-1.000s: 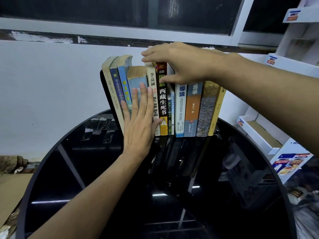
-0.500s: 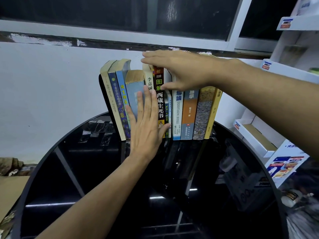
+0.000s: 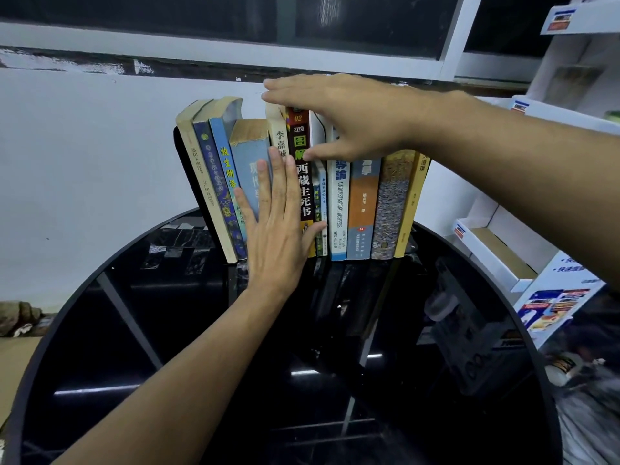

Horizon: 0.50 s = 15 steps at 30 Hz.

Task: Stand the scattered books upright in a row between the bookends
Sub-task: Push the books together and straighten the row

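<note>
A row of books [image 3: 338, 209] stands upright at the far edge of the round black glass table [image 3: 161, 330], against the wall. The leftmost books [image 3: 214, 182] lean left onto a black bookend [image 3: 180, 156]. No bookend shows at the right end of the row. My left hand [image 3: 275, 226] lies flat, fingers up, against the spines of the pale blue book [image 3: 250, 162] and its neighbours. My right hand [image 3: 345, 119] rests across the tops of the middle books. Its fingers are stretched out, and its thumb presses the spine by the dark red book [image 3: 302, 193].
The white wall and a window frame stand directly behind the books. A white shelf unit [image 3: 503, 253] with boxes and leaflets stands at the right, close to the table's rim. Cardboard [image 3: 16, 360] lies on the floor at the left.
My right hand's fingers have flattened out over the book tops. My left hand has slid slightly right along the spines. The row has stayed upright.
</note>
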Motion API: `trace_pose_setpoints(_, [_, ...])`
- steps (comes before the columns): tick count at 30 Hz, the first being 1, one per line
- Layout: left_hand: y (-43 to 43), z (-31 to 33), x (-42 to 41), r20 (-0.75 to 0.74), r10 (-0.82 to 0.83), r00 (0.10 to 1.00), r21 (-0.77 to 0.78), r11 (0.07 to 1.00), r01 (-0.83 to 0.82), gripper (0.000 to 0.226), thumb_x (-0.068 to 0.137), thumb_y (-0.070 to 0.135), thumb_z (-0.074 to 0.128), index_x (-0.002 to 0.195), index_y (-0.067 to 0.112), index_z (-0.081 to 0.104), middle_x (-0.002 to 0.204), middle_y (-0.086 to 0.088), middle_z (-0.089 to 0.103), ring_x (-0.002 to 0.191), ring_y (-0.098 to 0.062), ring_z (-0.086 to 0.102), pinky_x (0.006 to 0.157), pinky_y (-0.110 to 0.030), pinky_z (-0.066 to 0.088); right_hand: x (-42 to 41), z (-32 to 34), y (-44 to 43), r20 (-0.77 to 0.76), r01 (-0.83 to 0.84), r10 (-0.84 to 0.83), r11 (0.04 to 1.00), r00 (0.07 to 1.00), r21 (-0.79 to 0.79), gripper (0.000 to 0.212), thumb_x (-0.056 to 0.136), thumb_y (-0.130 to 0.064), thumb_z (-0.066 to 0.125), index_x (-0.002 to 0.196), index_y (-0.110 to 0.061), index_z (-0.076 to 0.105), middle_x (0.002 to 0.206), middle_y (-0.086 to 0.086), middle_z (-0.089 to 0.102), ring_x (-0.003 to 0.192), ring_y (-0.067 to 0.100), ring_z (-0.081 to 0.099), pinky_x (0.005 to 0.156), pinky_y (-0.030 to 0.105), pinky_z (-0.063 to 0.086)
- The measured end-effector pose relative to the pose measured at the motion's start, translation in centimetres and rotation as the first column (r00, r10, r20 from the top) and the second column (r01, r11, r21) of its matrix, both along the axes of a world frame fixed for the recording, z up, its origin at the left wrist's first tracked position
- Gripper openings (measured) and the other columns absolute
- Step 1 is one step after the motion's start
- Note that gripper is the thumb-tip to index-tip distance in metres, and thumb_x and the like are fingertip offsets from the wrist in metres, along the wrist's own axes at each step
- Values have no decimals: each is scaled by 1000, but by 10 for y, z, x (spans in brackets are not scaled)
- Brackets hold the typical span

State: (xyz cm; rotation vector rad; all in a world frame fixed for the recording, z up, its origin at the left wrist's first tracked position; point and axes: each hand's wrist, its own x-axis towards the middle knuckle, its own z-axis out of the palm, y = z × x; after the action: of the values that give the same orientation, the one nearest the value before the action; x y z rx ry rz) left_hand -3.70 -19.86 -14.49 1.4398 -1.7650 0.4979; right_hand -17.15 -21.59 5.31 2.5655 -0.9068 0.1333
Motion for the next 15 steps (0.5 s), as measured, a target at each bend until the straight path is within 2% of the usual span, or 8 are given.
trace_pose_setpoints(7, [1,0,3,10,-9,1000,-17,1000,9,103,92,55,60,160,8,-3,168,-14,-6,152,-24,-17,122,-62,-3,-1,1,-2,-1,-12,12,1000,1000,-3,85,92,-36,71,160,-16,23,168,2,19,154,16,16,120,25,10])
trace_pose_setpoints(11, [2,-1,9,39,-30,999,-35,999,32,101,93,53,59,160,8,-2,168,-14,-4,151,-22,-19,122,-58,-6,-2,1,-3,-2,-12,12,1000,1000,3,86,92,-38,71,161,-17,23,168,1,18,154,16,16,122,28,12])
trace_pose_setpoints(15, [3,0,8,42,-8,999,-39,999,9,103,91,52,63,160,8,0,169,-13,-2,152,-22,-17,123,-58,-3,-2,0,-3,-2,-8,8,1000,1000,9,87,92,-39,70,161,-18,22,169,0,17,155,15,15,119,24,9])
